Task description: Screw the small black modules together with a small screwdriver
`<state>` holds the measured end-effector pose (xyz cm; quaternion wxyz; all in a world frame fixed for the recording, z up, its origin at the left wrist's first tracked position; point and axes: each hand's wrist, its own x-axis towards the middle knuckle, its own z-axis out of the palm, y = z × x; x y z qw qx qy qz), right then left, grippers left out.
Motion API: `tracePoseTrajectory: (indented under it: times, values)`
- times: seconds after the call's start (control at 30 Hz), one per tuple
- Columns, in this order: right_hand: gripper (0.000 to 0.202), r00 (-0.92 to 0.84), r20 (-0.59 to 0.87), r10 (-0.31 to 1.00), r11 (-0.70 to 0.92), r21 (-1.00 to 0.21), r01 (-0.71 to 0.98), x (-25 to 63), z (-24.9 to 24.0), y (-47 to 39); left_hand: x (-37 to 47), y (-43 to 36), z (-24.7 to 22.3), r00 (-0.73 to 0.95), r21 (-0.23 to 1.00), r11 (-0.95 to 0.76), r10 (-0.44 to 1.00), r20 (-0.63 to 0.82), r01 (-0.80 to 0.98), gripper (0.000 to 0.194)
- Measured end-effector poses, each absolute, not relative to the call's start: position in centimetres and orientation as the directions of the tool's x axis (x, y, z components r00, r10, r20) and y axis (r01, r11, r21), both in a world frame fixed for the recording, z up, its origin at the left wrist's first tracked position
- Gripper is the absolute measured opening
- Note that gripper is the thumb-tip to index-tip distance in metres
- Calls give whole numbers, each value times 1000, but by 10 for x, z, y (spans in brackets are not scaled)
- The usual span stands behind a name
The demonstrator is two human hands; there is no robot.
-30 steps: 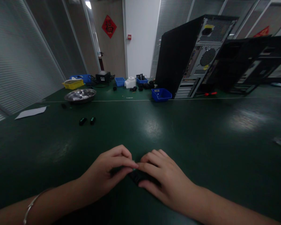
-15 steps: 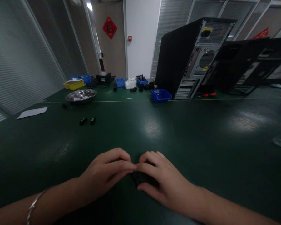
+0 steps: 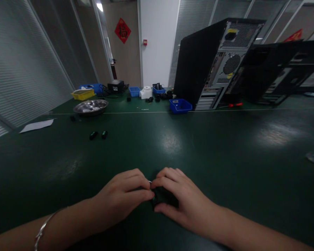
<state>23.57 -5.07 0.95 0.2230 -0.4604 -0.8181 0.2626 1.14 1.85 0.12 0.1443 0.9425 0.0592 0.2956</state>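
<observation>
Near the front middle of the green table, my right hand (image 3: 181, 198) curls round a small dark object (image 3: 155, 200), its thumb at the near side and its fingers at the far side. My left hand (image 3: 125, 191) meets it from the left with the fingertips pressed together against the object. A thin light sliver shows between the fingertips of both hands, too small to identify. Most of the dark object is hidden by the fingers. Farther left, two small black pieces (image 3: 93, 135) with green tops lie side by side.
At the back left are a metal bowl (image 3: 90, 106), a yellow basket (image 3: 83, 94) and white paper (image 3: 36, 126). A blue bin (image 3: 180, 106) stands beside a computer tower (image 3: 217, 66). A red-handled tool (image 3: 234, 105) lies to its right.
The fingers of my left hand have closed in and its fingertips have come down onto the dark object. A light sliver now shows between the hands. My right hand has barely moved.
</observation>
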Motion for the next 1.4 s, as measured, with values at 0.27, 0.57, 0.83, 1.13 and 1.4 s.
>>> tracePoseTrajectory:
  times: [0.27, 0.57, 0.83, 1.13, 1.4]
  values:
    - [33, -473, 123, 872, 436, -631, 641, 235, 9, -51, 13, 12, 9, 830, 159, -987, 117, 546, 34, 19]
    - [40, -466, 133, 874, 435, -640, 633, 237, 6, -52, 17, 10, 21, 792, 9, -1000, 25, 610, 24, 29]
    - [39, -465, 124, 877, 430, -638, 639, 236, 8, -51, 17, 9, 25, 805, -5, -999, 30, 592, 41, 33]
    - [37, -470, 130, 873, 436, -641, 632, 236, 8, -51, 21, 2, 33, 826, -48, -994, 51, 561, 94, 41]
    - [38, -468, 119, 875, 428, -639, 639, 236, 10, -51, 21, 4, 31, 833, -53, -997, 22, 553, 61, 42]
